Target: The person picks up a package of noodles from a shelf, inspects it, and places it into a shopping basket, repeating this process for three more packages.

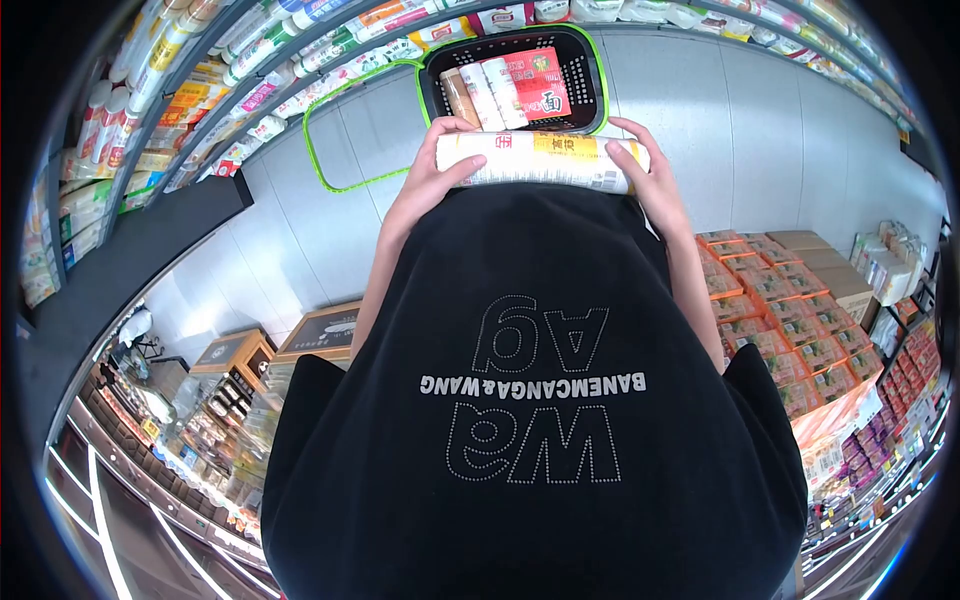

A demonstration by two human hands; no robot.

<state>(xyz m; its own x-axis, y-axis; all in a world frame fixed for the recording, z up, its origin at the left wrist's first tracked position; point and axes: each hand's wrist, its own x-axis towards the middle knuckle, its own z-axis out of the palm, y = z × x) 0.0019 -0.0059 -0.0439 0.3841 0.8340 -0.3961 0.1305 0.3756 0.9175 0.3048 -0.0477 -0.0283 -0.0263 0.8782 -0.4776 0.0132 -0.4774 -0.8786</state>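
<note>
A long white-and-yellow pack of dried noodles [550, 160] lies crosswise in front of my black shirt, held at both ends. My left hand [436, 178] closes around its left end, thumb on the near face. My right hand [655, 180] grips the right end the same way, with fingers partly hidden behind it. Just beyond the pack, a black basket with a green rim [604, 85] stands on the floor. Inside are a red pack [543, 85] lying flat, white rolled packs [495, 90] and a brown one [459, 97].
The basket's green handle [313, 165] is folded down to the left over the grey tiled floor [690, 140]. Shelves with packaged goods [270, 95] curve along the left and far side. Stacked orange boxes [785, 320] stand at the right, wooden display stands [320, 330] at the left.
</note>
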